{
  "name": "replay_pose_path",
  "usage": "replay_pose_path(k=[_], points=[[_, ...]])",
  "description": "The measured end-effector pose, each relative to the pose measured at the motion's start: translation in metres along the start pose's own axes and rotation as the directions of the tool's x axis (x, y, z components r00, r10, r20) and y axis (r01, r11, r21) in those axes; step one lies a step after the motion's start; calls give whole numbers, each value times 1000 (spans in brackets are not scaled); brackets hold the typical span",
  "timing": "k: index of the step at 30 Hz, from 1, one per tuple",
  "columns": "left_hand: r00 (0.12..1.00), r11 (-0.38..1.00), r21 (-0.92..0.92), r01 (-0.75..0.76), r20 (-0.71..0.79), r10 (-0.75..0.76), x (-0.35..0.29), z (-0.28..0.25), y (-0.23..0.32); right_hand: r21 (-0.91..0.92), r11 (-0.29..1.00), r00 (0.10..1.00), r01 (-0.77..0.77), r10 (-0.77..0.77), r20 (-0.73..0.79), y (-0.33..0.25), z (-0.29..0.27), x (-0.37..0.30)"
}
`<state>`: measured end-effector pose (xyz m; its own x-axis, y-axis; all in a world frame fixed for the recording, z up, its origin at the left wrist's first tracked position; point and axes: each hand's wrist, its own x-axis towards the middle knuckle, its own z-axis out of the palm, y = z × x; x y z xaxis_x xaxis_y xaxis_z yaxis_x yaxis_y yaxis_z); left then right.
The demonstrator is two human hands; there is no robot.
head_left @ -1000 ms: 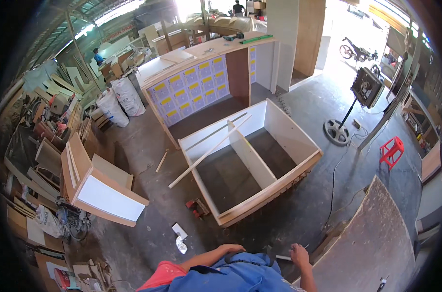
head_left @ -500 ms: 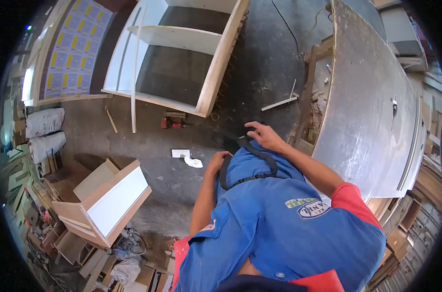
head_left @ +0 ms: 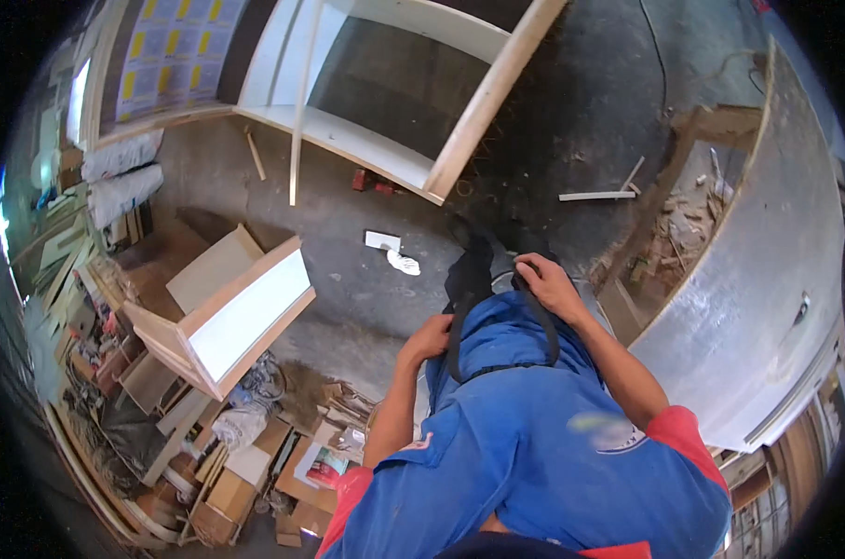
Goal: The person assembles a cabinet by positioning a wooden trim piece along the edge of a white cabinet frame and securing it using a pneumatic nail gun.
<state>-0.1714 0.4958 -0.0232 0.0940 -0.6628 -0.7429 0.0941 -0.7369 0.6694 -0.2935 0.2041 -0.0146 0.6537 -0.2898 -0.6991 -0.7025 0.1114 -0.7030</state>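
In front of my body, over the blue work shirt (head_left: 497,438), runs a black strap (head_left: 540,321) that hangs down in two lengths. The fingers of my right hand (head_left: 551,287) are curled on the end of the right length, low by my dark trousers (head_left: 472,270). Beside the left length is my left hand (head_left: 428,339); its fingers are bent in against the strap, with the tips partly hidden. Where the strap crosses my waist, it lies flat across the blue cloth.
An open white cabinet frame (head_left: 413,170) lies ahead, a thin strip (head_left: 297,140) leaning on it. To the left stands a smaller box-shaped piece (head_left: 245,317) above heaped offcuts (head_left: 227,494). A large grey panel (head_left: 767,270) rises on the right, beside a scrap-filled wooden frame (head_left: 692,219).
The view has tilted and shifted, so the cabinet sits higher and more of the scrap pile shows. My right hand's fingers have drawn in from spread to curled on the strap.
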Motion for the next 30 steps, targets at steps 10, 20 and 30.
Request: replay_pose_path(k=[10, 20, 30], points=[[932, 950, -118, 288, -195, -306, 32, -15, 12, -326, 942, 992, 78, -41, 119, 6, 10, 105], [638, 927, -226, 299, -675, -370, 30, -16, -169, -356, 900, 966, 251, -254, 39, 50, 111, 191], [588, 713, -11, 701, -556, -587, 78, -1, -282, -290, 929, 918, 230, -108, 380, 117, 369, 312]])
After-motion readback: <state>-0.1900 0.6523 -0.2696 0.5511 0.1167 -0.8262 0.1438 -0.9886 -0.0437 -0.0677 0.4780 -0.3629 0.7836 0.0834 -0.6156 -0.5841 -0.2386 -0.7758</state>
